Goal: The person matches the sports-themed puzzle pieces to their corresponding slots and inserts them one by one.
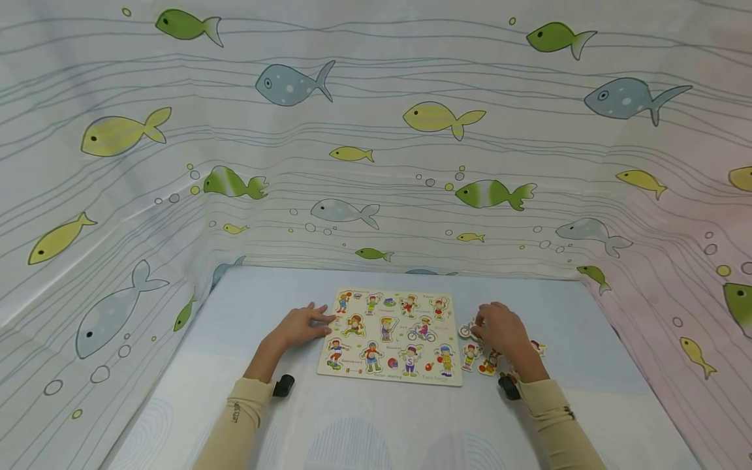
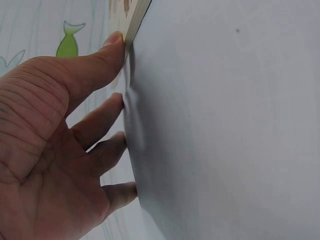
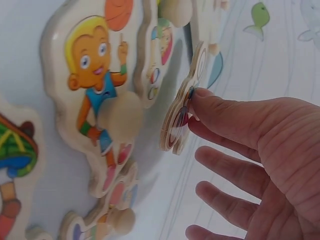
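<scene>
My right hand (image 1: pixel 503 331) pinches a wooden bicycle-rider puzzle piece (image 3: pixel 176 117) between thumb and index finger; the other fingers are loosely extended. One wheel of that piece shows beside the fingertips in the head view, just right of the puzzle board (image 1: pixel 367 335). My left hand (image 1: pixel 301 324) is at the board's left side, fingers spread, the thumb touching its edge in the left wrist view. Printed sports figures cover the board. A basketball-player piece (image 3: pixel 95 75) with a round wooden knob lies close to my right hand.
Several loose knobbed pieces (image 1: pixel 470 357) lie right of the board, partly hidden under my right hand and wrist. A pale cloth (image 1: pixel 364 418) covers the table. Fish-patterned sheeting (image 1: pixel 411 170) rises behind and at both sides.
</scene>
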A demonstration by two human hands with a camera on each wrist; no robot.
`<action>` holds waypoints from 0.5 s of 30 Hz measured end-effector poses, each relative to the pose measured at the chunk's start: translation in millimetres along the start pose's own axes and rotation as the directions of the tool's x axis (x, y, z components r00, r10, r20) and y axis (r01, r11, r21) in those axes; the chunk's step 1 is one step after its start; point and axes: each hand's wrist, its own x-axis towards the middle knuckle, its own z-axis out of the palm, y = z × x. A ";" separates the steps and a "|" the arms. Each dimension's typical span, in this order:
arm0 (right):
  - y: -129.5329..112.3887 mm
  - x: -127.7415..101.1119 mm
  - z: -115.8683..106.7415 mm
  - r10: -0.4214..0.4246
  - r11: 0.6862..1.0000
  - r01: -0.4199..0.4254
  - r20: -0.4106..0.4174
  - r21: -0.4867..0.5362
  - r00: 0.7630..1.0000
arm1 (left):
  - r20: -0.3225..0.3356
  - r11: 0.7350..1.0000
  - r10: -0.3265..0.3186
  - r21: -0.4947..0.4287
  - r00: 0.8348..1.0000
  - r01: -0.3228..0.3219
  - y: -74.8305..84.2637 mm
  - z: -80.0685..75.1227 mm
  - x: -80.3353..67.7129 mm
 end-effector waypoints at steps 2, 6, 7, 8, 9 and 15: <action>-2.3 0.3 -2.5 0.005 1.000 -0.005 0.001 0.003 1.000 | 0.003 1.000 0.006 0.008 1.000 -0.006 -0.4 0.0 0.3; -6.1 0.0 -6.8 0.003 1.000 -0.003 -0.003 0.010 1.000 | 0.008 1.000 0.003 0.011 1.000 -0.003 -0.7 -0.6 1.0; -6.8 -0.2 -7.6 0.001 1.000 -0.001 -0.007 0.011 1.000 | 0.008 1.000 0.005 0.012 1.000 -0.005 -0.7 -0.6 1.1; -7.3 -0.3 -8.0 -0.005 1.000 0.005 -0.010 0.011 1.000 | 0.009 1.000 0.005 0.013 1.000 -0.005 -0.5 -0.5 1.3; -7.6 -0.5 -8.3 -0.009 1.000 0.009 -0.014 0.012 1.000 | 0.009 1.000 0.005 0.015 1.000 -0.005 -0.4 -0.3 1.4; -10.2 -1.2 -9.6 -0.042 0.999 0.042 -0.042 0.008 0.998 | 0.020 1.000 -0.013 0.013 1.000 0.013 -1.3 0.5 2.2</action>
